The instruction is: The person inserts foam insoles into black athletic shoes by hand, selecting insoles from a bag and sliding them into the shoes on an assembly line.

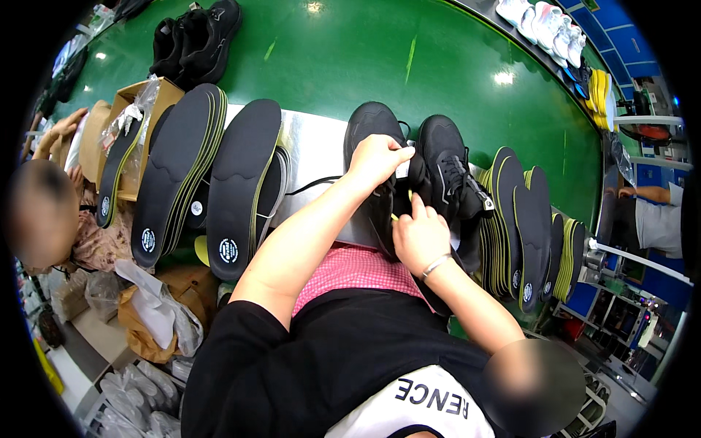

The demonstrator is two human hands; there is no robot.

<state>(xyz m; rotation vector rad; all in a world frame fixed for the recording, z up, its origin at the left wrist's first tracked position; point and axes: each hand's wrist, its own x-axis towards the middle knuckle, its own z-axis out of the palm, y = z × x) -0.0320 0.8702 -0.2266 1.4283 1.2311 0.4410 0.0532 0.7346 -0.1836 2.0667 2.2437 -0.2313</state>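
Note:
A black lace-up shoe (366,119) lies toe away from me on the metal strip at the table's near edge. My left hand (376,159) pinches its tongue near a pale label. At the heel opening, my right hand (422,237) grips a black insole (395,217), mostly hidden in the shoe, with yellow-green edging showing beside the fingers. The index finger points into the opening. Just to the right stands a second black shoe (440,139), its laces and a tag visible.
Stacked black insoles stand at left (179,164) and right (504,212). An open cardboard box (162,95) sits beyond the left stacks. Black shoes (196,42) rest farther back on the green table (328,58). White shoes (544,25) line the far right. Another person's hand (67,124) is at far left.

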